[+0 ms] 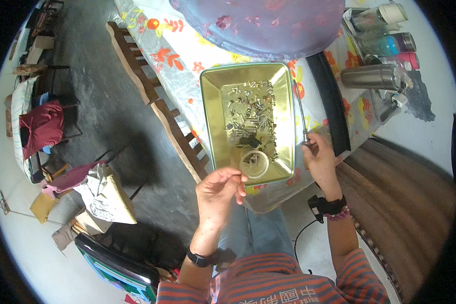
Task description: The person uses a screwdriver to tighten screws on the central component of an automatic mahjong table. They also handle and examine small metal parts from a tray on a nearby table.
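A gold rectangular metal tray lies on the table, holding many small screws in a loose heap. A small round clear plastic cup sits inside its near end, with a few small metal pieces in it. My left hand is at the tray's near left corner, thumb and fingers pinched together beside the cup's rim; what they hold, if anything, is too small to name. Along the tray's right side, my right hand is closed round a long thin metal rod, which points away from me.
A flowered plastic cloth covers the table. Beyond the tray lies a purple patterned cover. A black strip runs right of the tray; bottles and a steel flask stand farther right. A wooden bench borders the left.
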A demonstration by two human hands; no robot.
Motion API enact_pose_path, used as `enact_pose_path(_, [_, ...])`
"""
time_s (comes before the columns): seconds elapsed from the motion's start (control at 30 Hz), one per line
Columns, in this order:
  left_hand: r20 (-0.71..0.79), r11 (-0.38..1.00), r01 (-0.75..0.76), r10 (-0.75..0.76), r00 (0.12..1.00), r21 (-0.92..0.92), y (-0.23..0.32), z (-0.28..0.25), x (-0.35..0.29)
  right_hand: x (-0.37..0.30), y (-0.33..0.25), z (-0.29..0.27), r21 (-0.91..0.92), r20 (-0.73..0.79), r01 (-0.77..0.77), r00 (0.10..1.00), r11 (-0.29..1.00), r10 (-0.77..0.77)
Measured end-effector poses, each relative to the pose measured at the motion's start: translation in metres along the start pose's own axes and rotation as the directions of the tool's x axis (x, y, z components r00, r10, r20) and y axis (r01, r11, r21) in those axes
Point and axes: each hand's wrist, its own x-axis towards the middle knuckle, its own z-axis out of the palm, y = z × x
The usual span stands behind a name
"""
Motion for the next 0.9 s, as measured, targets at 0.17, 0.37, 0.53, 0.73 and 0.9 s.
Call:
enact_pose_path(0.17, [0.018,1.0,0.029,-0.029,0.999,0.001,0.005,0.0,-0.015,-0.003,-0.02,0.002,-0.266,0.018,-0.045,0.999,0.963,0.051])
enact_pose_path(0.37, [0.098,0.987,0.144,-0.137,0.986,-0.068,0.022,0.018,-0.024,-0.048,-0.014,-0.012,0.367,-0.042,-0.169,0.979,0.915,0.198])
enact_pose_path(0.53, [0.307,0.916,0.388,-0.342,0.888,-0.102,0.041,0.029,-0.028,-0.142,-0.071,-0.065,0.618,0.141,-0.29,0.955,0.73,0.26])
enact_pose_path(0.73, [0.684,0.702,0.712,-0.505,0.526,-0.028,0.055,0.056,-0.054,-0.289,-0.141,-0.08,0.745,0.127,-0.357,0.905,0.564,0.405])
enact_pose_path(0.9, [0.715,0.593,0.779,-0.633,0.295,0.203,0.051,0.076,-0.121,-0.377,-0.189,-0.07,0.709,-0.162,-0.176,0.902,0.683,0.4])
